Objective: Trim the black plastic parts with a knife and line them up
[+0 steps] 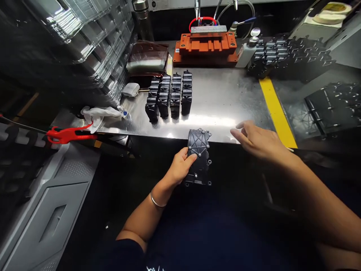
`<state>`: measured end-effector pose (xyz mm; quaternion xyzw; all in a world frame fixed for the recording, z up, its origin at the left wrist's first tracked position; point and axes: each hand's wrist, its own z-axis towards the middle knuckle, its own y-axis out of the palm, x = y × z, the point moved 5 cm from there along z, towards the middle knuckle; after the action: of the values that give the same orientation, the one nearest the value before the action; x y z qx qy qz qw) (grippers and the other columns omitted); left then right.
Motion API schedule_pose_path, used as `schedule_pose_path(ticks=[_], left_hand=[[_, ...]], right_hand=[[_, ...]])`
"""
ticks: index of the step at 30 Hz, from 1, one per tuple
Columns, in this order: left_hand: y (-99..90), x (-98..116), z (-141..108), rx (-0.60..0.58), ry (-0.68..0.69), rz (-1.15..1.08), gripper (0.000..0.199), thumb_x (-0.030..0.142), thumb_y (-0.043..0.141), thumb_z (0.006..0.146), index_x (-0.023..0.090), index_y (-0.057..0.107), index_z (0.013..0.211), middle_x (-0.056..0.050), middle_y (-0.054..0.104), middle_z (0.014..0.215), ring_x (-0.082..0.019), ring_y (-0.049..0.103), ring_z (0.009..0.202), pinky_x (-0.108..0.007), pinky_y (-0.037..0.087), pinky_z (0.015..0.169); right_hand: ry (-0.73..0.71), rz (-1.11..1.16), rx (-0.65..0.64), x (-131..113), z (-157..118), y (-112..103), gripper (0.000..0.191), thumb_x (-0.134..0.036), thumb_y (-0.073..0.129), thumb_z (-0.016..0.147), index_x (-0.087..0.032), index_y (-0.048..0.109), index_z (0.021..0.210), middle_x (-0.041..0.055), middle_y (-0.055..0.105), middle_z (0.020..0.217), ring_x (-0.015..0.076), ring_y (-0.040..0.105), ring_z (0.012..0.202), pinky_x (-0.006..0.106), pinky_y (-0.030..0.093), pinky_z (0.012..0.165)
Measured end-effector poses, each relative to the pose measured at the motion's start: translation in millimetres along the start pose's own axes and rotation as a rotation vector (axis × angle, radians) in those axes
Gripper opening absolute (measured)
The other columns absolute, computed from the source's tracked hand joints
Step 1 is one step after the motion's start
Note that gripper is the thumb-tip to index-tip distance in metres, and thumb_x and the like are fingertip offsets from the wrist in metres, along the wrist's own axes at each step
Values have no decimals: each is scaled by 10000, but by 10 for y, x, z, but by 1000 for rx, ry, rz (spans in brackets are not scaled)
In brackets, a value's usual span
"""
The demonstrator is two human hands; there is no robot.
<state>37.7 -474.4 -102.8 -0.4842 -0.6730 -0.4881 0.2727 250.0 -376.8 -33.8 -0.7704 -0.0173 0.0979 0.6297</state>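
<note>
My left hand (182,165) grips a flat black plastic housing (199,145) by its left edge, thumb on its face. The housing has star-shaped ribs, small metal pins and screw lugs along its right side. It is held upright just in front of the bench's front edge. My right hand (255,138) is over the bench edge to the right, apart from the housing, its fingers stretched out and slightly blurred, with nothing seen in them. Several similar black housings (175,96) stand on edge in a row on the bench.
The metal bench (217,94) carries an orange fixture (207,45) at the back and a white bottle (247,51) beside it. More black parts (270,52) lie right, past yellow tape (278,113). Clear plastic trays (93,45) are stacked left, near a red tool (67,134).
</note>
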Motion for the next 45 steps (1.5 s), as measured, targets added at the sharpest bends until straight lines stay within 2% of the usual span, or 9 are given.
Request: schedule_pose_path(ticks=[4, 10, 15, 19, 24, 28, 35, 39, 45], left_hand=[[-58, -94, 47, 71, 30, 136, 365, 397, 699, 765, 123, 575, 970, -43, 653, 825, -136, 608, 711, -245, 491, 650], [-58, -103, 4, 74, 11, 217, 307, 405, 640, 818, 139, 565, 951, -12, 611, 757, -118, 573, 651, -222, 469, 592], [-26, -67, -10, 55, 13, 265, 242, 370, 574, 865, 146, 556, 951, -14, 603, 790, -106, 555, 670, -213, 467, 606], [-13, -41, -3, 37, 4, 277, 242, 374, 562, 867, 144, 546, 940, -9, 581, 766, -104, 538, 648, -207, 449, 578], [-11, -28, -4, 29, -14, 272, 260, 392, 586, 847, 150, 541, 931, 6, 565, 715, -96, 511, 596, -197, 416, 533], [-15, -40, -2, 33, -23, 253, 284, 412, 608, 828, 152, 542, 921, 13, 558, 682, -95, 505, 565, -196, 400, 509], [-28, -41, 8, 61, 4, 240, 262, 395, 628, 817, 156, 557, 895, 6, 580, 697, -102, 531, 592, -198, 420, 537], [-40, -37, 14, 65, 9, 275, 253, 393, 606, 830, 157, 557, 906, 8, 566, 691, -103, 517, 589, -194, 401, 518], [-50, -32, 23, 68, 16, 318, 223, 371, 571, 853, 156, 548, 906, 10, 552, 687, -98, 506, 580, -191, 392, 507]], right_hand=[[-116, 44, -11, -217, 193, 97, 479, -515, 261, 954, -158, 546, 1098, 102, 684, 787, 252, 623, 680, 311, 369, 597], [-370, 204, 181, -441, 191, 255, 300, -393, 377, 950, -201, 546, 793, 50, 641, 691, 166, 563, 603, 260, 346, 551], [-468, 128, 312, -505, 92, 281, 335, -368, 391, 959, -178, 593, 771, 57, 644, 730, 132, 529, 601, 251, 321, 544], [-471, 42, 379, -514, 84, 238, 351, -346, 416, 953, -168, 591, 706, 52, 639, 690, 125, 516, 593, 255, 269, 516], [-500, 84, 339, -522, 147, 194, 344, -364, 438, 946, -180, 626, 725, 47, 662, 718, 123, 541, 612, 249, 297, 529], [-431, 86, 347, -469, 158, 176, 344, -374, 446, 937, -185, 614, 704, 54, 654, 713, 136, 551, 615, 265, 293, 522], [-495, 323, 246, -421, -189, 250, 290, -375, 489, 925, -193, 625, 745, 45, 650, 695, 128, 577, 603, 267, 409, 572], [-579, 264, 200, -474, -265, 279, 281, -350, 490, 933, -191, 646, 762, 41, 672, 719, 125, 607, 630, 261, 400, 565], [-595, 175, 248, -511, -218, 239, 321, -357, 483, 940, -185, 652, 728, 36, 687, 719, 119, 614, 631, 258, 372, 542]])
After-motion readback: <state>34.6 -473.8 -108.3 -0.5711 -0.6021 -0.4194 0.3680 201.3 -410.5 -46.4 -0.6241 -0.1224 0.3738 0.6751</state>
